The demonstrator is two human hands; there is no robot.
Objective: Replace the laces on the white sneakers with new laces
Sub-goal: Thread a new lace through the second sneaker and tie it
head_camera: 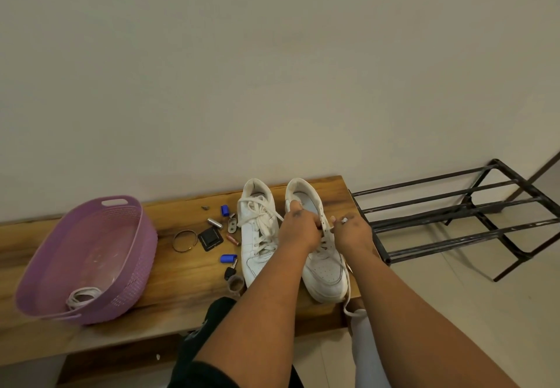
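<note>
Both hands work on the right shoe (325, 269) of a white pair standing on a wooden bench (188, 269), toes toward the person. The left hand (298, 228) lies over the middle of that shoe with its fingers curled down onto the eyelet area, pinching the lace (348, 292); the fingertips are hidden under the hand, so exactly where they grip is hard to make out. The right hand (353, 231), just beside the left and a little apart from it, pinches the same lace near its pale tip between thumb and finger. One loose end of this lace runs down past the toe, below the right wrist, and hangs over the bench edge. The shoe's tongue and upper lacing are mostly covered by the two hands. Just left of the left hand stands the left shoe (257, 236), its lace loose and tangled over the tongue. Further left of that hand lie small odds and ends: a bracelet (185, 239), two blue caps, a battery and a key, all too small to read clearly. Well to the left sits a purple basket (133, 254) holding a coiled white lace (83, 295). Beyond the right hand stands a black metal rack (454, 221), cut off by the picture edge.
</note>
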